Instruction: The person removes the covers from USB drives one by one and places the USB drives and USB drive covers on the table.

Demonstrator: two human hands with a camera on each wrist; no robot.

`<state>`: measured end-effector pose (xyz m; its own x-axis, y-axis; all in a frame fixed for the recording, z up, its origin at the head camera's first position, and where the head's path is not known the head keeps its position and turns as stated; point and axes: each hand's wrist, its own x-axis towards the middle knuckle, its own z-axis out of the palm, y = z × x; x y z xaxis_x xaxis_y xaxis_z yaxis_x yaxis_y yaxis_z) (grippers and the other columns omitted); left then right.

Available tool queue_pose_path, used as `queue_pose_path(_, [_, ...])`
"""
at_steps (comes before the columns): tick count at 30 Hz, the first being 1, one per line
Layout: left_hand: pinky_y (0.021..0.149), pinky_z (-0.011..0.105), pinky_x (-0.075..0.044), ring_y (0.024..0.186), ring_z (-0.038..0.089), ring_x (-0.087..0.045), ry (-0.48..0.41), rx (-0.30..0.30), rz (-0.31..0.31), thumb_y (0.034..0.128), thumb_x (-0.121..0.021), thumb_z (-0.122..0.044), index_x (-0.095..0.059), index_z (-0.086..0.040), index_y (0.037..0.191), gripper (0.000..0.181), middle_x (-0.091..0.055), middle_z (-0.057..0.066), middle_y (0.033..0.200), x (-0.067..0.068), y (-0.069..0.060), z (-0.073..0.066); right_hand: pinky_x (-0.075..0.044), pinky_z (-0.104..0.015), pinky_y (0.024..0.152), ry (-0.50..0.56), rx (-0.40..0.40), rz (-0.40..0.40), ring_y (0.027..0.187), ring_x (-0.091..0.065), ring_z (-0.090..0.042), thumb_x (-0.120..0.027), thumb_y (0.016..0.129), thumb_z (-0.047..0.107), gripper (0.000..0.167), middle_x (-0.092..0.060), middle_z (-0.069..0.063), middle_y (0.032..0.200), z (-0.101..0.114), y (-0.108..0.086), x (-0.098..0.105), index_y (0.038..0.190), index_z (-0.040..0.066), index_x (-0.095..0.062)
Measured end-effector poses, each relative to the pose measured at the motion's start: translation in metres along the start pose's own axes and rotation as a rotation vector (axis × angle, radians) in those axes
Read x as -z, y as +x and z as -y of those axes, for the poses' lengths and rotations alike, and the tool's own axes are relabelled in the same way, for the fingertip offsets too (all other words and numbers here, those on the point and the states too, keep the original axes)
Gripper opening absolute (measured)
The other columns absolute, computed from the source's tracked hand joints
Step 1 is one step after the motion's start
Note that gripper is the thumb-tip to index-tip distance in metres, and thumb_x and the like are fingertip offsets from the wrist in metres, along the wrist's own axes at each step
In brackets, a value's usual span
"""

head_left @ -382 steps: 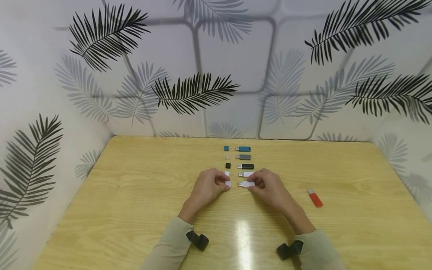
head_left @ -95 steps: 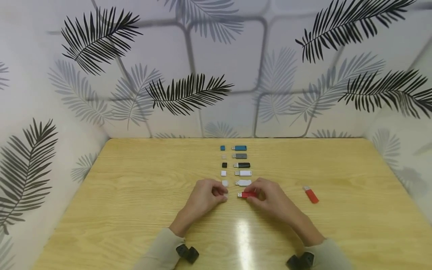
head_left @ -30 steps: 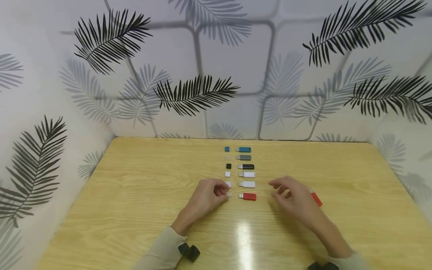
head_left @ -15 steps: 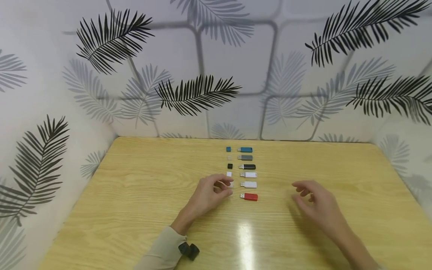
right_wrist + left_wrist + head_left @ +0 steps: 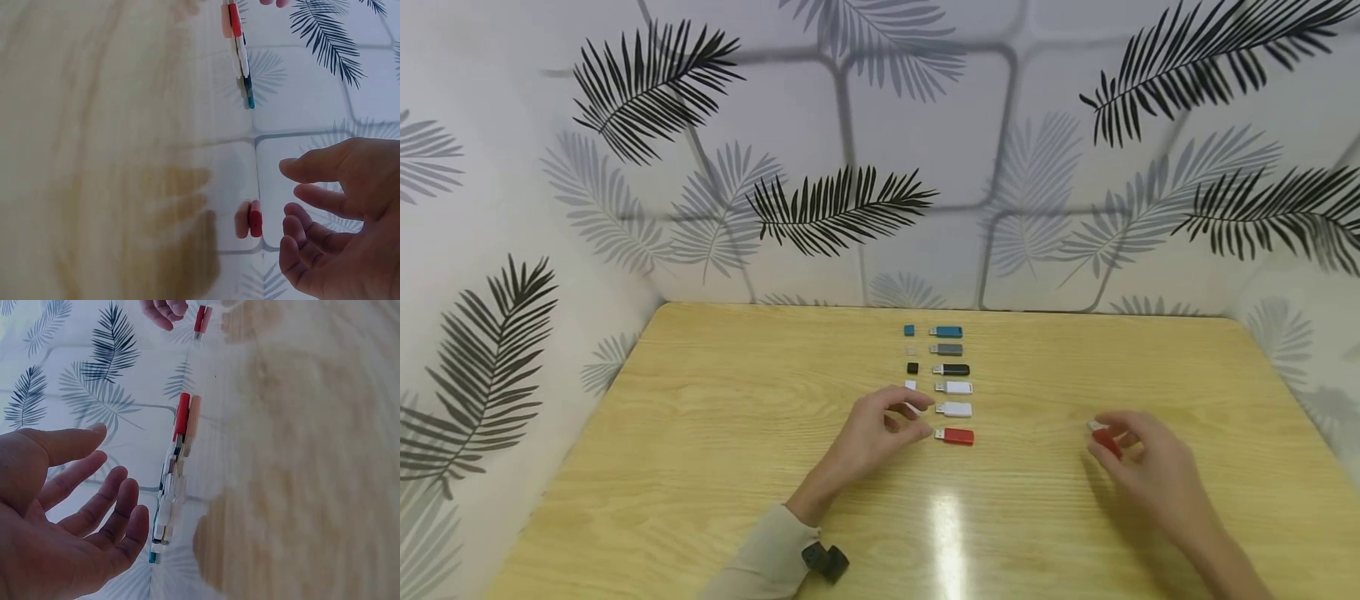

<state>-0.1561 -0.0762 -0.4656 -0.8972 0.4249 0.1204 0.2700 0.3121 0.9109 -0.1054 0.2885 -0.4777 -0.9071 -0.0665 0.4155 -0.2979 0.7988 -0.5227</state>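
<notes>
My right hand [image 5: 1153,467] is at the loose red USB stick [image 5: 1105,440] on the right of the table. In the right wrist view, the fingers of that hand [image 5: 350,219] stand apart from the red stick [image 5: 255,220], with thumb and fingers spread. My left hand [image 5: 880,429] hovers beside the column of caps and holds nothing; the left wrist view shows its fingers [image 5: 128,500] loosely bent. It partly covers the lower white caps. Just right of its fingertips lies another red USB stick [image 5: 955,437], the nearest of the lined-up sticks.
Behind that red stick lie white [image 5: 957,409], white-framed [image 5: 957,387], black [image 5: 953,369], grey [image 5: 949,350] and blue [image 5: 948,332] USB sticks. Blue [image 5: 909,331], clear [image 5: 912,350] and black caps [image 5: 912,368] lie left of them. A patterned wall [image 5: 880,150] borders the wooden table [image 5: 715,400].
A red USB stick has joined the column's near end since the first frame. My right hand has let go of it and moved right to the loose one. My left hand has left the caps.
</notes>
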Motion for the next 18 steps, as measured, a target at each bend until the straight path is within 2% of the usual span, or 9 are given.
queue_pose_path(6, [0.085,0.040,-0.056,0.107,0.030,-0.064,-0.009,-0.046,0.001,0.0937,-0.076,-0.010,-0.072,-0.007,0.122,0.029,-0.068,0.008,0.121,-0.010,0.000,-0.004,-0.054,-0.028,0.063,-0.015,-0.087,0.120,0.080,-0.066,-0.027,-0.085,0.083,0.008,0.035,-0.070,-0.014,0.096,-0.007,-0.001,0.006,0.113,-0.002,-0.069])
queue_pose_path(11, [0.086,0.046,-0.057,0.110,0.032,-0.063,-0.014,-0.083,-0.003,0.0926,-0.078,-0.009,-0.072,-0.013,0.125,0.033,-0.066,0.000,0.123,-0.019,0.004,-0.014,-0.055,-0.038,0.068,-0.026,-0.154,0.211,0.081,-0.069,-0.029,-0.085,0.084,0.011,0.041,-0.071,-0.015,0.094,-0.014,-0.001,0.010,0.116,-0.005,-0.065])
queue_pose_path(15, [0.086,0.047,-0.057,0.109,0.031,-0.064,-0.022,-0.075,0.002,0.0926,-0.078,-0.010,-0.072,-0.013,0.125,0.033,-0.067,0.000,0.124,-0.025,0.004,-0.017,-0.057,-0.041,0.070,-0.028,-0.164,0.246,0.080,-0.071,-0.029,-0.084,0.084,0.007,0.039,-0.072,-0.015,0.093,-0.016,0.001,0.009,0.116,-0.006,-0.065])
queue_pose_path(18, [0.086,0.043,-0.057,0.109,0.029,-0.064,-0.032,-0.065,0.008,0.0927,-0.078,-0.011,-0.072,-0.010,0.125,0.033,-0.067,0.000,0.125,-0.030,0.004,-0.019,-0.057,-0.041,0.070,-0.027,-0.168,0.269,0.080,-0.071,-0.028,-0.081,0.084,0.003,0.035,-0.073,-0.014,0.092,-0.015,0.003,0.009,0.115,-0.006,-0.067])
